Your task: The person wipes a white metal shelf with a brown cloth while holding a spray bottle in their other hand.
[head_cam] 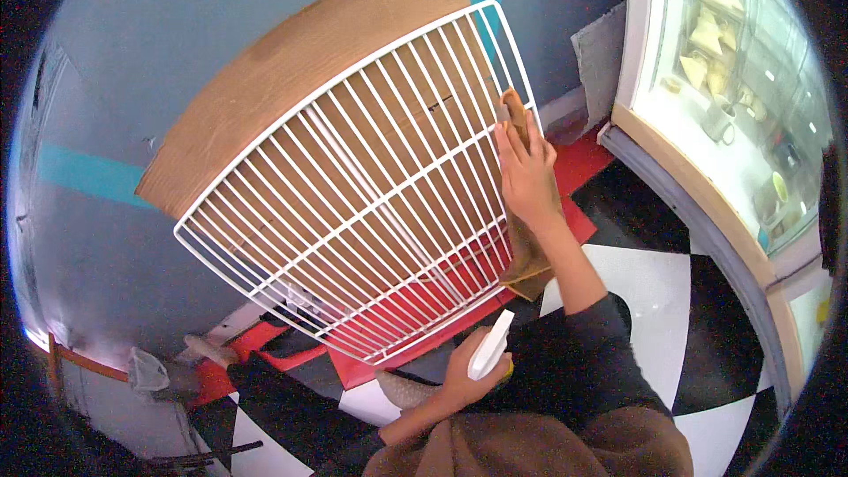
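Observation:
A white wire rack (377, 202) stands tilted in front of me, its bars running away from my body. My right hand (527, 175) presses a brown cloth (523, 255) around the rack's right edge; one end pokes up past my fingers and the rest hangs below. Lower down, my left hand (467, 364) grips a white spray bottle head (491, 348), pointed up towards the rack. A bit of yellow shows beside that hand, and the bottle's body is mostly hidden.
Behind the rack, a cardboard sheet (291, 66) leans on a grey-blue wall (172, 33) with teal stripes. At right is a lit glass case (742, 126) holding pale triangular pieces and a mug. Red material (424, 291) lies below, on black-and-white checkered floor (626, 291).

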### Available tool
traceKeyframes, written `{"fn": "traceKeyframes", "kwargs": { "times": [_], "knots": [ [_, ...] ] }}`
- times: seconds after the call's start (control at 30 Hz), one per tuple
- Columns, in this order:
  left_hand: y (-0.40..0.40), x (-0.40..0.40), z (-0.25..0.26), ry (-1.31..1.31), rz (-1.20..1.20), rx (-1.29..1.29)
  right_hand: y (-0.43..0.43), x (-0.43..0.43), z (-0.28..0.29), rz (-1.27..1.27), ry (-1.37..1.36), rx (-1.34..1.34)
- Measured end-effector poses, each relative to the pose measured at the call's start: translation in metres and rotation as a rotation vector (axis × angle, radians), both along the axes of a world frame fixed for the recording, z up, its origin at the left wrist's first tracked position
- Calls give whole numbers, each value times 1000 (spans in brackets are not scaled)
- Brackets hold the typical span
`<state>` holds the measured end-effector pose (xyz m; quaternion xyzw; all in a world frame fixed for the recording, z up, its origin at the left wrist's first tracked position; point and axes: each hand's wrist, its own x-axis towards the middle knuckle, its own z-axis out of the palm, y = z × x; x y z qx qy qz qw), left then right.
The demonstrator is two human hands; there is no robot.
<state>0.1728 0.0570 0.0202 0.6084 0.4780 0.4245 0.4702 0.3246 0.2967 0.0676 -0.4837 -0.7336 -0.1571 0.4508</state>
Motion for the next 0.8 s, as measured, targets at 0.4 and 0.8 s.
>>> {"fn": "traceKeyframes", "kwargs": {
  "times": [0.4, 0.8],
  "knots": [
    [3, 3, -5, 24, 8, -43, 2, -2, -18, 20, 165, 82],
    [-3, -1, -9, -41, 55, -8, -12, 24, 30, 182, 1054, 179]
  ]
}}
